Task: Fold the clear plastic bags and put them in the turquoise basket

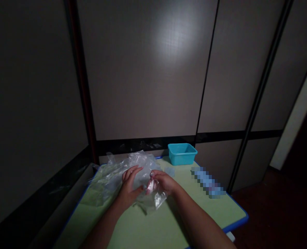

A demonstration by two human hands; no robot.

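Observation:
My right hand (pixel 165 180) is closed on a small clear plastic bag (pixel 160 199) with something pinkish inside it. Just to the left is my left hand (pixel 130 185), its fingers spread and nothing visible between them. Behind and beside the left hand lies a crumpled heap of clear plastic bags (pixel 117 176) on the green table. The contents of the small bag are too blurred to make out.
The green table (pixel 140 230) has a blue edge. A turquoise basket (pixel 182 159) stands at its back, and a blurred-out bluish item (pixel 207 181) lies at the right. Cabinet panels (pixel 148 76) rise right behind the table.

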